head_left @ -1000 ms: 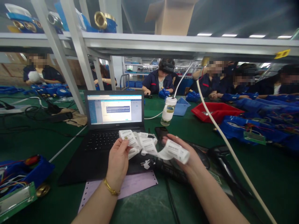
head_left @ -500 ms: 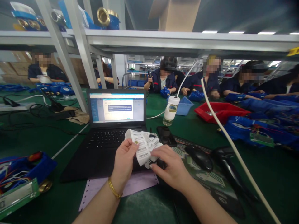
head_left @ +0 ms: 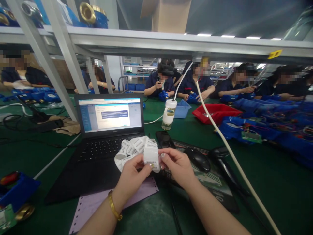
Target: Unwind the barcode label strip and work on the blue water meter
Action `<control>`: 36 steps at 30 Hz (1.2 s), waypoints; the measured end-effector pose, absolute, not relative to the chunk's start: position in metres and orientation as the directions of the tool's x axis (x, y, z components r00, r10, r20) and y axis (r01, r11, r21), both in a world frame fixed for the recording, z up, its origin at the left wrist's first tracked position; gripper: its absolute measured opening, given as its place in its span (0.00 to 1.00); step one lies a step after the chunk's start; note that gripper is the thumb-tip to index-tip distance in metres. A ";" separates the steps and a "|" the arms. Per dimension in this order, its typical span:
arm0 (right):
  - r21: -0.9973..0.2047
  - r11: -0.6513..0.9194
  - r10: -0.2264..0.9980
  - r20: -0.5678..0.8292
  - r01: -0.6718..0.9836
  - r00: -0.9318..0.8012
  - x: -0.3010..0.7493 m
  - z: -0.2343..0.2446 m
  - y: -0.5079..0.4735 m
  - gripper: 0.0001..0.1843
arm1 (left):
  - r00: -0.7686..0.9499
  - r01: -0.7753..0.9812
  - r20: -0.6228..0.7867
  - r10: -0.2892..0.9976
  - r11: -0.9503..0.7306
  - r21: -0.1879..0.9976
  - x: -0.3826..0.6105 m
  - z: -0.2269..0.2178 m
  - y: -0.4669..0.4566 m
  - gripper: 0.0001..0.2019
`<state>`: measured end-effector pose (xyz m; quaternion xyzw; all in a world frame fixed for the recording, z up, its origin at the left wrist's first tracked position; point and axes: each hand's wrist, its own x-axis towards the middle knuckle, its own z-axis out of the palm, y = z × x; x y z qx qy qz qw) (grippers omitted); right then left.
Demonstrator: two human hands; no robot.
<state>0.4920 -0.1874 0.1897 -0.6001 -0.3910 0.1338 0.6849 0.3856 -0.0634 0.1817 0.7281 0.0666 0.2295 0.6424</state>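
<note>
Both my hands hold a crumpled strip of white barcode labels (head_left: 137, 148) just above the front of an open black laptop (head_left: 102, 143). My left hand (head_left: 133, 176), with a gold bangle on the wrist, pinches the strip from below. My right hand (head_left: 177, 166) pinches the same strip at its right side, where one label loop stands upright between the thumbs. Loose loops of the strip bunch out to the left over the keyboard.
A pink perforated sheet (head_left: 97, 204) lies under my left wrist. A black phone (head_left: 164, 139), a mouse (head_left: 197, 159) and a black scanner (head_left: 221, 156) lie to the right. A white hose (head_left: 234, 160) crosses diagonally. A small bottle (head_left: 168, 114), a red tray (head_left: 215, 112), blue devices and seated people lie beyond.
The strip was stretched wide between my hands a second ago; my hands have come together and gathered it into a bunch. The view has shifted a little to the right.
</note>
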 end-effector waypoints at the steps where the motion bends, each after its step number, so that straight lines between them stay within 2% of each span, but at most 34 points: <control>1: -0.920 0.254 0.645 0.391 0.299 0.657 0.491 0.189 -0.187 0.11 | 0.881 -0.200 0.240 0.408 -0.138 0.970 0.386 0.182 -0.063 0.11; 6: -0.848 0.188 0.622 0.493 0.495 0.608 0.486 0.188 -0.191 0.08 | 0.830 -0.278 0.222 0.512 0.035 0.960 0.388 0.188 -0.064 0.10; 10: -0.651 0.105 0.670 0.605 0.752 0.430 0.485 0.191 -0.193 0.08 | 0.800 -0.331 0.192 0.568 0.153 0.931 0.389 0.191 -0.063 0.15; 12: -0.577 0.107 0.700 0.622 0.810 0.351 0.485 0.192 -0.191 0.08 | 0.794 -0.336 0.164 0.586 0.197 0.921 0.390 0.189 -0.061 0.17; 14: -0.558 0.122 0.715 0.623 0.821 0.317 0.486 0.192 -0.190 0.06 | 0.795 -0.335 0.141 0.591 0.233 0.913 0.391 0.184 -0.059 0.17; 17: -0.604 0.110 0.717 0.598 0.790 0.358 0.487 0.190 -0.188 0.05 | 0.798 -0.338 0.138 0.586 0.245 0.909 0.390 0.181 -0.058 0.15; 20: -0.763 0.049 0.706 0.483 0.645 0.518 0.490 0.187 -0.188 0.04 | 0.810 -0.328 0.187 0.556 0.165 0.930 0.387 0.184 -0.060 0.13; 23: -0.916 0.069 0.718 0.320 0.394 0.618 0.493 0.186 -0.189 0.09 | 0.814 -0.294 0.319 0.486 -0.128 0.947 0.384 0.187 -0.062 0.07; 25: -0.946 0.111 0.710 0.290 0.305 0.641 0.495 0.186 -0.189 0.13 | 0.805 -0.262 0.367 0.467 -0.276 0.925 0.384 0.187 -0.062 0.05; 27: -0.939 0.126 0.673 0.317 0.319 0.669 0.495 0.187 -0.188 0.15 | 0.801 -0.241 0.328 0.501 -0.232 0.943 0.384 0.188 -0.062 0.06; 30: -0.926 0.086 0.632 0.337 0.369 0.698 0.496 0.186 -0.187 0.17 | 0.772 -0.251 0.230 0.592 -0.048 0.967 0.385 0.189 -0.060 0.09; 34: -0.918 0.042 0.676 0.317 0.395 0.665 0.496 0.181 -0.186 0.16 | 0.705 -0.321 0.217 0.675 0.032 0.946 0.386 0.190 -0.059 0.11; 36: -0.887 0.028 0.664 0.361 0.460 0.655 0.495 0.179 -0.186 0.14 | 0.688 -0.350 0.212 0.694 0.062 0.935 0.387 0.190 -0.058 0.13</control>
